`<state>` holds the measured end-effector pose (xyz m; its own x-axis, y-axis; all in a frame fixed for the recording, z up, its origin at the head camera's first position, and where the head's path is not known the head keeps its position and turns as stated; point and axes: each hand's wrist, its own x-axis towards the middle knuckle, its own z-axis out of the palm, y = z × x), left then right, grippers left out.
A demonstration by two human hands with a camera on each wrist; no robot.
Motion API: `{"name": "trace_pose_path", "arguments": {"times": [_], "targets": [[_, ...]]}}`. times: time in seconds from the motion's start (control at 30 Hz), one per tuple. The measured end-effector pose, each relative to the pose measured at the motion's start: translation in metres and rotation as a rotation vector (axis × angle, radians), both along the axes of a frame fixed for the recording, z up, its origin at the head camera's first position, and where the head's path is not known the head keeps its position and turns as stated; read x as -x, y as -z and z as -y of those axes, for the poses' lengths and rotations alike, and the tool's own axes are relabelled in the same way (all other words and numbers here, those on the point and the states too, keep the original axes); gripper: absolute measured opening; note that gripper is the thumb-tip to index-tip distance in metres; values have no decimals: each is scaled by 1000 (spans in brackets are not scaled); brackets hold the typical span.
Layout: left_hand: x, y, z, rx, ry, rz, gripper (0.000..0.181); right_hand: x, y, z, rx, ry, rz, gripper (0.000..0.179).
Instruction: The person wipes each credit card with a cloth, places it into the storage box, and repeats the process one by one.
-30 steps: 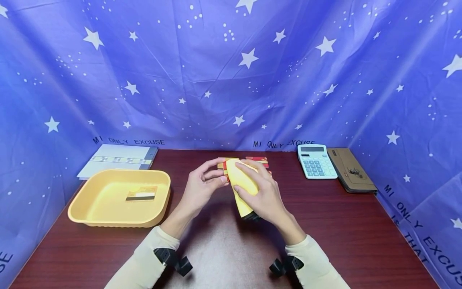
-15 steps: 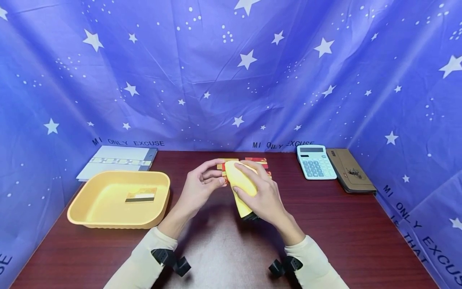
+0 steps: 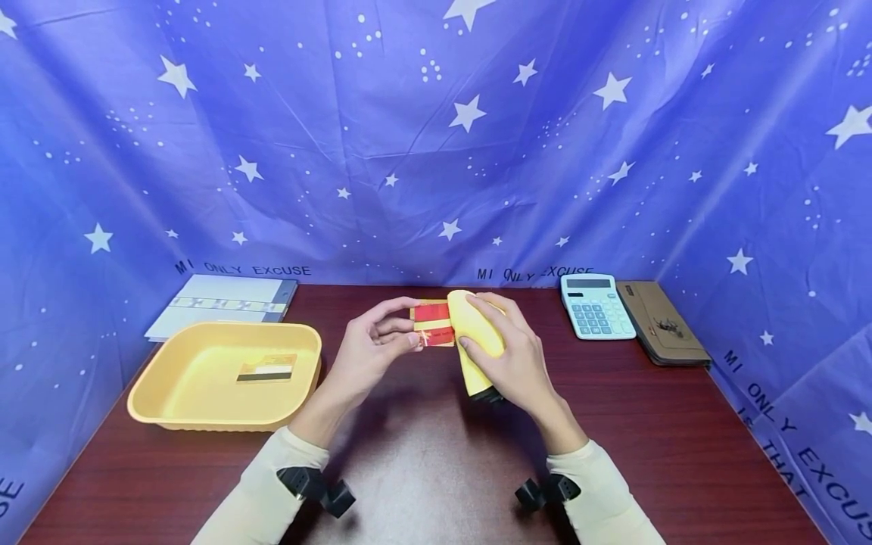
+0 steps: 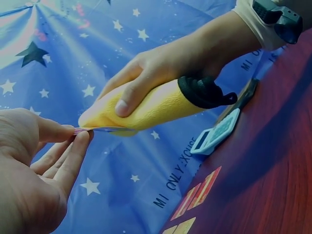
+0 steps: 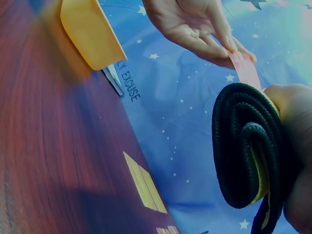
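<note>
My left hand (image 3: 364, 344) pinches the left end of a flat red and gold card (image 3: 434, 324) between thumb and fingers, held up above the table. In my right hand (image 3: 514, 352) is a folded yellow cloth (image 4: 163, 105) with a black edge (image 5: 243, 146), its layers rolled over one another. The cloth lies against the card's right end and covers it. In the left wrist view the card (image 4: 107, 129) shows edge-on, with the cloth over it and the right thumb pressed on the cloth.
More red and gold cards (image 4: 197, 195) lie on the dark wood table (image 3: 409, 469). At left stands a yellow basin (image 3: 225, 420) with a card (image 3: 266, 369) inside, before a white notebook (image 3: 218, 291). A calculator (image 3: 596, 306) and a brown wallet (image 3: 664, 322) lie at the back right.
My right hand has moved right with the cloth, baring more of the card's red face. The left hand keeps its pinch and has shifted slightly left.
</note>
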<state>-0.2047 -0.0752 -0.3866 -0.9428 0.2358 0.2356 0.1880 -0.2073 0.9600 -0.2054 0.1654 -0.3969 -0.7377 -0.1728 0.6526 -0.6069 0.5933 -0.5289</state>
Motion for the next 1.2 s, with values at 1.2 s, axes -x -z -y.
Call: {"name": "trace_pose_path", "arguments": {"times": [1.2], "targets": [[3, -5, 9, 64, -96, 66, 34, 7, -5, -20, 38, 83, 81, 63]]}}
